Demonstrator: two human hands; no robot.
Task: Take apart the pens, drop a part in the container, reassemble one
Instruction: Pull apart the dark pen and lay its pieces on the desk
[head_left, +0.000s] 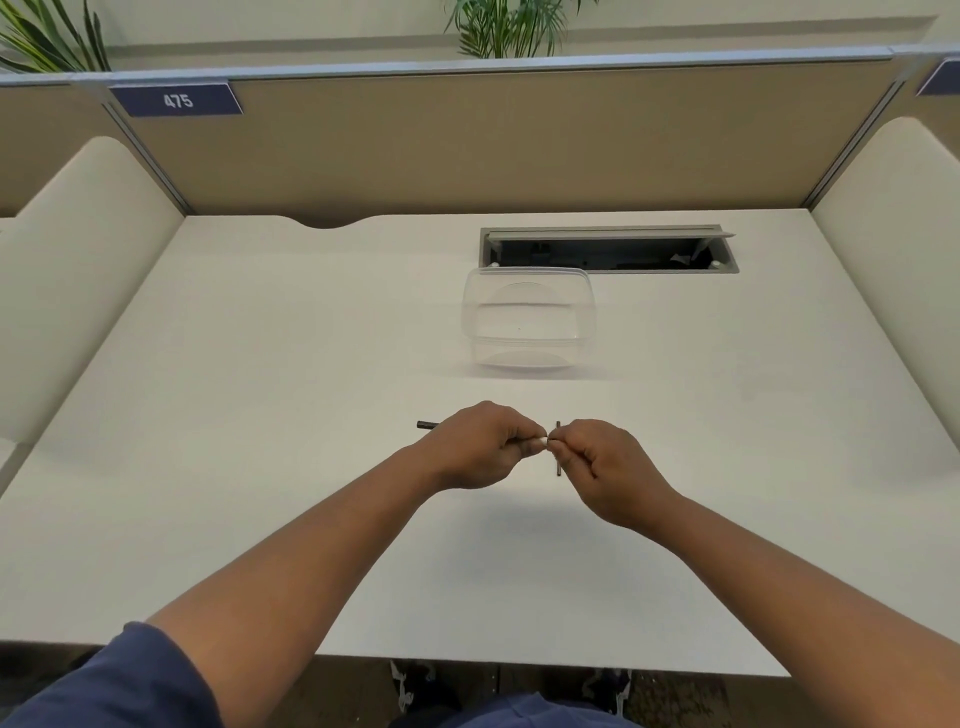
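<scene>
Both hands grip pen parts: left hand (480, 444) holds a pen (427, 425); right hand (602, 462) holds a dark piece (558, 467). Beyond them, container (527, 317) appears empty; disassembly seems underway, dropping and reassembly remaining.

bright, even overhead light | soft shadows | edges bowed — wide-angle | slightly soft focus

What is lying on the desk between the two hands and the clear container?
Nothing: in the head view, the desk is bare between the left hand, the right hand and the clear container.
</scene>
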